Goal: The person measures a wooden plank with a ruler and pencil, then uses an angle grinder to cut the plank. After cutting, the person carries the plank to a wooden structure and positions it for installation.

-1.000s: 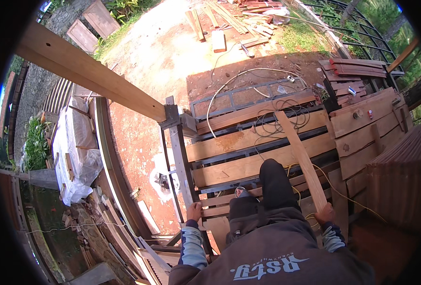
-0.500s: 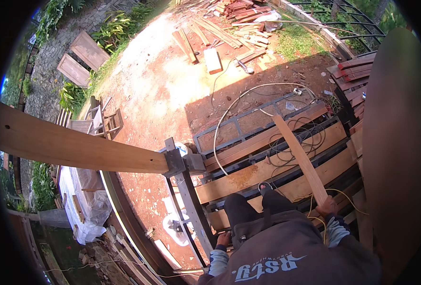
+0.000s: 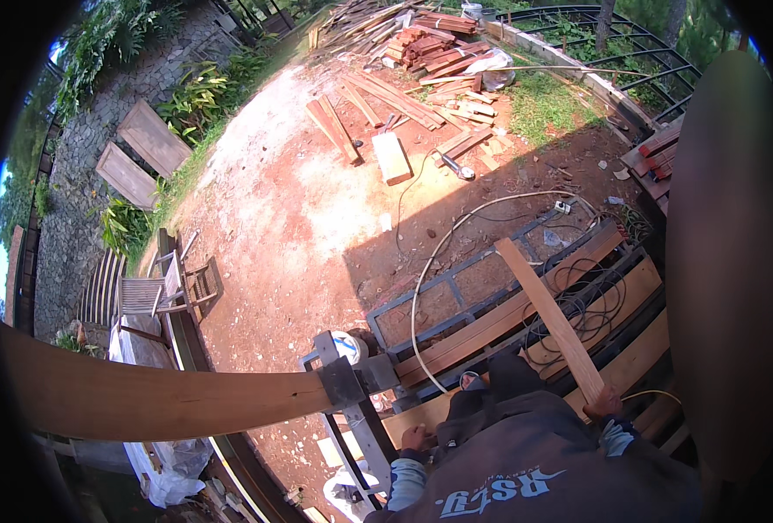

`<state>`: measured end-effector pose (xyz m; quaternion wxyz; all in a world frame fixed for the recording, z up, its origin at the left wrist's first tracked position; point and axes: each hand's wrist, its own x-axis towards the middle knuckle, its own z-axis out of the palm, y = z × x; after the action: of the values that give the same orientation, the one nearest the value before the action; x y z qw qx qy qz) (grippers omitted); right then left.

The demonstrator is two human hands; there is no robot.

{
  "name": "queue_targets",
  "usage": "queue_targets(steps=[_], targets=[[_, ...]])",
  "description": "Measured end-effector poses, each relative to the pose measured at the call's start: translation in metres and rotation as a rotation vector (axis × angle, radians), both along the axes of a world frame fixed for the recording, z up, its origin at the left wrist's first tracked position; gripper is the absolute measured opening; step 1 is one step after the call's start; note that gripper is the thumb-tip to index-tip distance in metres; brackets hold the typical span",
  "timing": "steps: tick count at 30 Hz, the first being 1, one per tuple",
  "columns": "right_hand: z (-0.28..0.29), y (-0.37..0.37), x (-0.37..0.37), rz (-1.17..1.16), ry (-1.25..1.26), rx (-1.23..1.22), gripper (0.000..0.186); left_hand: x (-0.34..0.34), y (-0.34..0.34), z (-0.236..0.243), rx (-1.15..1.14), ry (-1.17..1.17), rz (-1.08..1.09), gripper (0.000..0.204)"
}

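My right hand (image 3: pixel 605 403) grips the lower end of a long, flat light-brown plank (image 3: pixel 548 309), which slants up and forward over slatted boards (image 3: pixel 639 288) on a dark frame. My left hand (image 3: pixel 417 438), low in the picture beside my dark clothing, has curled fingers; what they hold or touch is too small to tell. Just left of it stands a dark metal post (image 3: pixel 367 436), with a bracket (image 3: pixel 341 379) holding a thick wooden beam (image 3: pixel 168 392). A black cable (image 3: pixel 578 331) lies coiled beside and beneath the plank.
Beyond the boards lie a grey metal frame (image 3: pixel 452 288), a pale hose (image 3: pixel 430 261), lumber piles (image 3: pixel 439 48) and a power tool (image 3: pixel 463 170) on red dirt. A wooden chair (image 3: pixel 146 296) stands left, near wrapped material (image 3: pixel 164 466). A blurred dark surface (image 3: pixel 726 261) fills the right edge.
The view has tilted up and forward, so boards, post and beam sit lower and more yard shows. My feet and legs have moved along the boards. The plank stays in my right hand.
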<state>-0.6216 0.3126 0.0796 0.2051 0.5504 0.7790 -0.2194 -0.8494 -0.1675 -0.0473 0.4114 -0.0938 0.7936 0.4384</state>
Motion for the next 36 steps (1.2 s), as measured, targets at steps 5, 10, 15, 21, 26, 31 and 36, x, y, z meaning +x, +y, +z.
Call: queue_targets(steps=[5,10,15,21,26,31,36], targets=[[-0.007,0.006,-0.084,-0.028,-0.033,0.001,0.069,-0.134,0.044,0.036,0.031,-0.145,0.35,0.036],[-0.046,0.024,-0.139,-0.006,-0.05,-0.013,0.071,-0.218,0.057,0.002,0.019,-0.134,0.206,0.037],[-0.12,0.073,-0.217,-0.006,0.01,-0.08,0.075,-0.275,0.106,-0.08,0.024,-0.037,0.238,0.04],[-0.123,0.095,-0.356,0.014,-0.054,-0.041,0.071,-0.314,0.12,-0.158,-0.298,0.225,-0.09,0.059],[-0.128,0.096,-0.48,0.011,-0.032,-0.008,0.069,-0.424,0.118,-0.155,-0.269,0.186,0.107,0.065],[-0.213,0.088,-0.605,0.03,0.003,0.112,0.071,-0.57,0.092,-0.225,-0.206,0.131,-0.09,0.071],[-0.282,0.056,-0.806,-0.011,0.135,0.099,0.074,-0.772,0.017,-0.349,-0.302,0.219,-0.509,0.071]])
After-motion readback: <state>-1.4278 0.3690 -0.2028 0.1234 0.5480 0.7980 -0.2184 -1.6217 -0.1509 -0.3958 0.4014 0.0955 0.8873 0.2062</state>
